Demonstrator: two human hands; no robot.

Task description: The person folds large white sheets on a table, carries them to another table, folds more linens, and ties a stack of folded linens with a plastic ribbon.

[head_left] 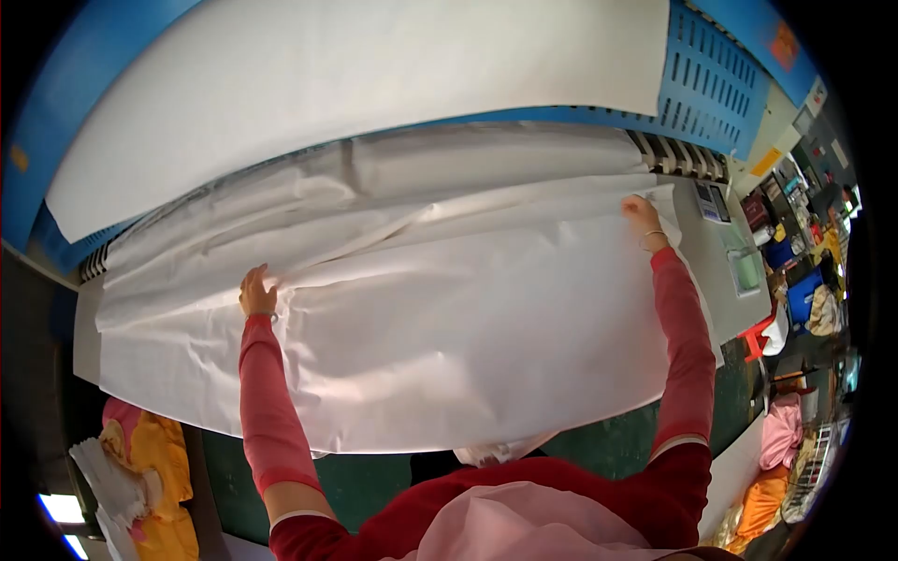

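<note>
Lengthwise left to right, white sheet (477, 327)

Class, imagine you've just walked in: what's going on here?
A person has both hands on a large white sheet spread over a grey work surface. The left hand is at a crease on the left side; the right hand is near the far right corner. Long folds cross the sheet's far part. More white material covers part of the blue machine behind.

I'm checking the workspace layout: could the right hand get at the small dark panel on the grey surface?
Probably yes: the right hand is at the white sheet, near the small dark panel, with only sheet and grey surface visible between them.
</note>
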